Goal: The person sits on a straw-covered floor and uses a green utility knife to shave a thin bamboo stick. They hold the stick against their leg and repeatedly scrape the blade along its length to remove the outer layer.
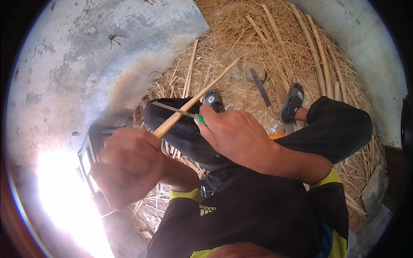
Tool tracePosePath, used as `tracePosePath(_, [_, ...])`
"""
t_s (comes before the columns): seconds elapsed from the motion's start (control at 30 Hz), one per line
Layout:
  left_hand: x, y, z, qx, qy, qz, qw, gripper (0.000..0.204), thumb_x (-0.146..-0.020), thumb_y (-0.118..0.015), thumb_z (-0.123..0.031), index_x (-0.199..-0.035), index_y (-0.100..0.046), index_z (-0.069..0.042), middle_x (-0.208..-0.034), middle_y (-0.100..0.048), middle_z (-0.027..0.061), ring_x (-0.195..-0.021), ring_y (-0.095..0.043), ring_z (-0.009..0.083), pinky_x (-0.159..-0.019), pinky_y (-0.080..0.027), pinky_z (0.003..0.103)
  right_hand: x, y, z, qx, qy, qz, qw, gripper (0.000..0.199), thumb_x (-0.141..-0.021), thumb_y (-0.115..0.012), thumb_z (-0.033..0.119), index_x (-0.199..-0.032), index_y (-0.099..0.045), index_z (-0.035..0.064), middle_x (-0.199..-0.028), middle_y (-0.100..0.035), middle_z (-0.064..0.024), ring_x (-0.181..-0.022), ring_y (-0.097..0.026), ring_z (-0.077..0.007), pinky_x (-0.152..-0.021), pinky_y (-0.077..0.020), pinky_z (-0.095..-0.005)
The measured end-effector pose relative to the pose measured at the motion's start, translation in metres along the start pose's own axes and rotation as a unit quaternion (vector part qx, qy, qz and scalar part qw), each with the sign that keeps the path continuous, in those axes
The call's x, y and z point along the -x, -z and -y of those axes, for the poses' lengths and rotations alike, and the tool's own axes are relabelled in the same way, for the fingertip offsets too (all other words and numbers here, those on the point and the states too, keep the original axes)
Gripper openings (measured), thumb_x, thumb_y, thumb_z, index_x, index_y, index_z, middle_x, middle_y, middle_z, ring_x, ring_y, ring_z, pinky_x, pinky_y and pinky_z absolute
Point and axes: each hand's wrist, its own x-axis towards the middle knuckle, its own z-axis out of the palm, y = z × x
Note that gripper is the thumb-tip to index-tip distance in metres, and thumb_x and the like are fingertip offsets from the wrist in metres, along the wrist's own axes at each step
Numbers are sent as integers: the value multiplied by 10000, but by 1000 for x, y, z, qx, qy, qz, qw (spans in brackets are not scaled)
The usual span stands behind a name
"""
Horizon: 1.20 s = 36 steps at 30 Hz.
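Head view: a tapered wooden stick (189, 104) slants over the left thigh (191, 146), thick end clenched in the left hand (127, 161), likely steadying it against the knife (167, 107) gripped by the right hand (241, 133); a dark blade (260, 87) lies inside the straw-strewn floor's (223, 26) far edge.

Stained pale wall (167, 21) at upper left, dry straw (228, 26) at top centre, white glare (64, 198) at lower left.

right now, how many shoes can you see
2: one dark shoe just beyond the right hand, partly hidden; another dark shoe farther right, near the long dark blade.
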Motion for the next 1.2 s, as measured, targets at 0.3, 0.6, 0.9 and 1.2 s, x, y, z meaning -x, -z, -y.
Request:
tracePosePath(0.3, [10,6,1,5,-6,-146,989,318,-895,-306,-156,-582,-257,-143,-397,-241,26,-307,-167,120,-287,-228,276,14,-54,-77,92,-95,-61,989,243,-948,-484,222,-905,-510,-16,-529,-548,-187,-525,-597,-383,-480,-476,-454])
tracePosePath(0.6, [3,-11,5,-108,-8,-252,962,307,-891,-292,-167,-592,-230,-150,-423,-189,1,-343,-108,82,-292,-158,254,14,-10,0,-43,-53,-22,997,266,-953,-493,249,-935,-508,-17,-548,-557,-210,-530,-589,-405,-498,-467,-482])
tracePosePath(0.9, [-5,-31,11,-221,-14,-393,892,324,-888,-320,-205,-591,-199,-155,-448,-160,-10,-347,-103,71,-307,-146,240,2,-28,-7,-93,-37,-54,994,249,-946,-505,216,-886,-512,-25,-534,-550,-214,-518,-584,-409,-478,-469,-476])
tracePosePath(1.2, [-10,-29,11,-284,14,-413,865,376,-866,-375,-275,-589,-138,-186,-467,-120,-34,-405,-87,91,-380,-158,263,-4,-36,-18,-47,-64,-47,996,246,-955,-483,217,-887,-506,-18,-514,-535,-205,-518,-588,-410,-484,-485,-477])
